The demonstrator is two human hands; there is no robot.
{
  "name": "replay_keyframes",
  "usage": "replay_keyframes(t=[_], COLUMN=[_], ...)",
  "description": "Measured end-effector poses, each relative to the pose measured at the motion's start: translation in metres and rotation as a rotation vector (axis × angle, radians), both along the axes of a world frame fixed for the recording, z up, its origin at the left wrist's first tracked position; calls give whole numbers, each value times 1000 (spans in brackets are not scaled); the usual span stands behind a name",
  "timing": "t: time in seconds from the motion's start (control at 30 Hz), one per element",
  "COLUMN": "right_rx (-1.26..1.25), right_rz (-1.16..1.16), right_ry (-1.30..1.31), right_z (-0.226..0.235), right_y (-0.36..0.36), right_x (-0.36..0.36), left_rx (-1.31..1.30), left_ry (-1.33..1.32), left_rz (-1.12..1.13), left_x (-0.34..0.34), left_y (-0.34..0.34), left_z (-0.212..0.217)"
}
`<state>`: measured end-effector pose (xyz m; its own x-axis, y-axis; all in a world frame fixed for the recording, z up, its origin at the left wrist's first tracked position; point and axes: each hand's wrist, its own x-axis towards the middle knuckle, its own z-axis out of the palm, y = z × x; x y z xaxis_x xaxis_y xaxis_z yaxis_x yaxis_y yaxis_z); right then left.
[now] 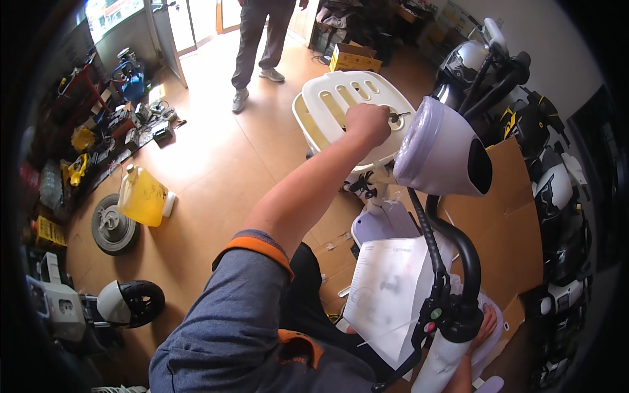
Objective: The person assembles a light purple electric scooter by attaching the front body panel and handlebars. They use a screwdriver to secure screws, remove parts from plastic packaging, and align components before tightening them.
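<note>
My left hand (369, 123) is closed above the slotted lid of a cream plastic basket (316, 88), with a small dark thing (397, 117) sticking out at its fingers, too small to name. Just right of it sits the lavender headlight housing (436, 147) of an electric bike, partly wrapped in clear film. Low on the right, partly behind the black handlebar (466, 262), my right hand (485, 324) lies with its fingers along a lavender panel (496, 340). A printed white sheet (390, 288) stands between my body and the handlebar, left of the brake lever.
A yellow liquid jug (144, 196) leans by a loose wheel (113, 226) on the left. Tools and a blue machine (131, 82) line the far left wall. A person (262, 39) stands near the doorway. Cardboard (495, 223) and several bike parts are along the right.
</note>
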<state>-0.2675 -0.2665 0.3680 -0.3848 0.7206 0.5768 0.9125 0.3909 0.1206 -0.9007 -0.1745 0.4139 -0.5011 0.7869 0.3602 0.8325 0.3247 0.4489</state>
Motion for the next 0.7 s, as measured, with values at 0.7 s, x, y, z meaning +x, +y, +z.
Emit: replay_keyframes(t=[0.7], right_rx=[-10], right_rz=[59], right_ry=[-12], right_z=[-7], right_y=[3], right_x=[21], left_rx=[359], left_ry=[-1473], left_rz=[803], left_x=[193], left_y=[-533], left_z=[-306])
